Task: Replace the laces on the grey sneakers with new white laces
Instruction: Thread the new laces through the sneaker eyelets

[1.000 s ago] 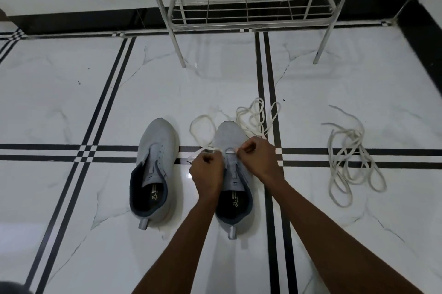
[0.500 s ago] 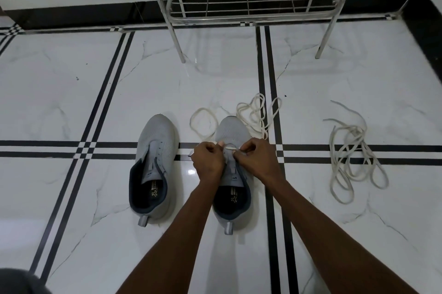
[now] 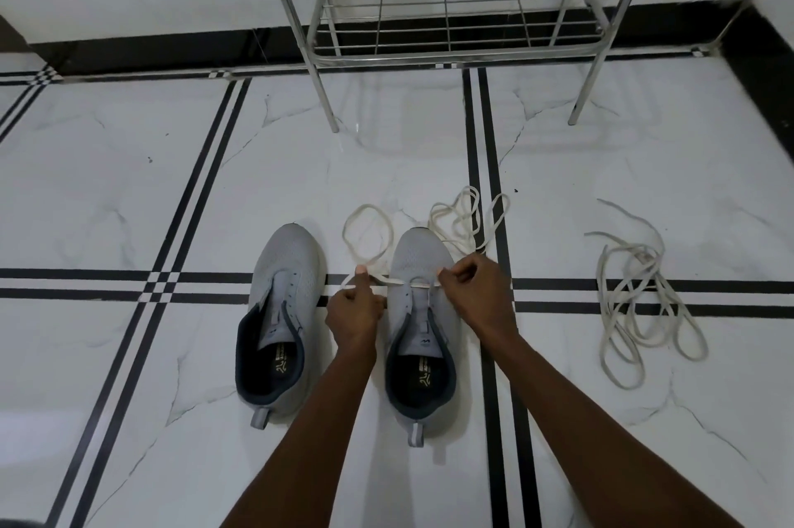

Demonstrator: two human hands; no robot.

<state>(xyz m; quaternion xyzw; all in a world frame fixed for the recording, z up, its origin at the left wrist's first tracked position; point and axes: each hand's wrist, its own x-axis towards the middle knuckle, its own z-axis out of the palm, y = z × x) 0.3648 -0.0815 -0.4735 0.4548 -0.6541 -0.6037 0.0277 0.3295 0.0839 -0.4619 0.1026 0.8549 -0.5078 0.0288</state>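
Marble floor, steel rack, spare lace, hands pinching white lace

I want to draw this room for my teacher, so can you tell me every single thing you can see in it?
sneakers: 2, grey, side by side on the floor; left one unlaced, right one between the hands
lace being threaded: 1, white, across the right sneaker's front eyelets, rest looped past its toe
loose lace pile: 1, white, on the floor to the right
rack: 1, silver metal, against the far wall
floor: white marble tiles, black stripes
left hand: pinches the lace
right hand: pinches the lace
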